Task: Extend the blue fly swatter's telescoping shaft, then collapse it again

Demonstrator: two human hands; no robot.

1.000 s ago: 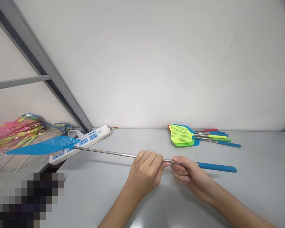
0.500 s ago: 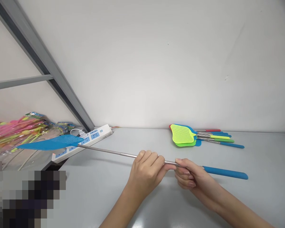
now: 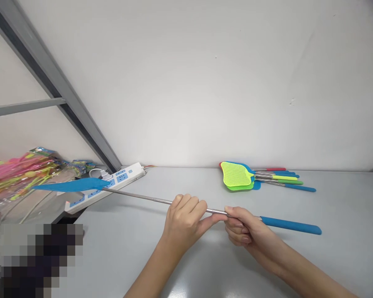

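A blue fly swatter [image 3: 136, 195] with a long metal telescopic rod is held level above the table, its blue head to the left and its blue grip to the right. My left hand [image 3: 186, 217] is closed around the middle of the rod, palm down, with its thumb stretched along it. Close beside it, my right hand [image 3: 242, 227] clasps the rod just left of the blue grip, thumb on top. The swatter head is seen nearly edge-on, in front of the power strip. Fingers hide parts of the rod.
On the grey table [image 3: 118, 256], against the wall, lies a pile of fly swatters [image 3: 236, 174] with yellow, green, blue and red parts. A white power strip [image 3: 133, 173] with a plug is at the left. Beyond it are colourful plastic-wrapped packages [image 3: 21, 171] and a metal frame [image 3: 65, 87].
The swatter head has turned to look narrower, more edge-on. Both hands keep their hold on the rod, and the left has slid very slightly away from the right. The view has shifted a little.
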